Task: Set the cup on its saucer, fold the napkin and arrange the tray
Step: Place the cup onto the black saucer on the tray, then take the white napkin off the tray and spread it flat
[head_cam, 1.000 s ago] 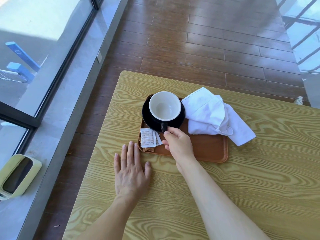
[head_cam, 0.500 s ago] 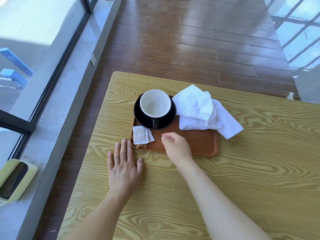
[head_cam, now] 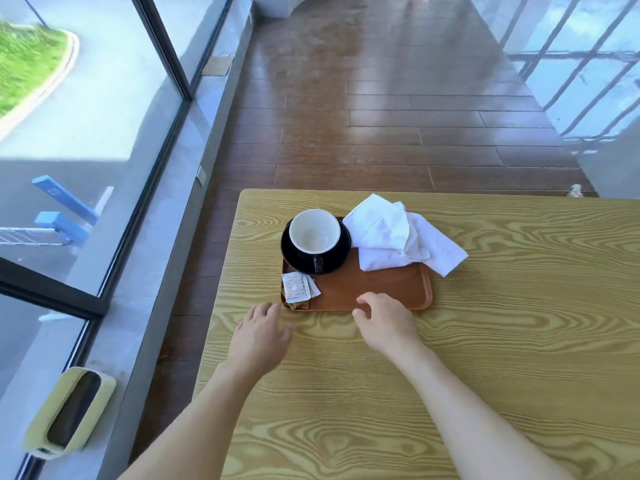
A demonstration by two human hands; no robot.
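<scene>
A black cup with a white inside (head_cam: 314, 231) stands upright on its black saucer (head_cam: 341, 252) at the far left of the brown tray (head_cam: 381, 289). Its handle points toward me. A crumpled white napkin (head_cam: 398, 237) lies over the tray's far right corner and onto the table. Sugar packets (head_cam: 298, 291) rest at the tray's near left corner. My right hand (head_cam: 384, 322) hovers at the tray's near edge, fingers loosely curled, holding nothing. My left hand (head_cam: 261, 336) lies on the table beside the near left corner, fingers bent.
The wooden table (head_cam: 502, 341) reaches right and toward me. Its left edge drops to a brown plank floor along a glass wall (head_cam: 104, 133). A pale green bin (head_cam: 69, 414) sits on the floor at the lower left.
My right hand let go of the cup's handle and drew back to the tray's near edge. My left hand's fingers curled in. The camera view tilted up.
</scene>
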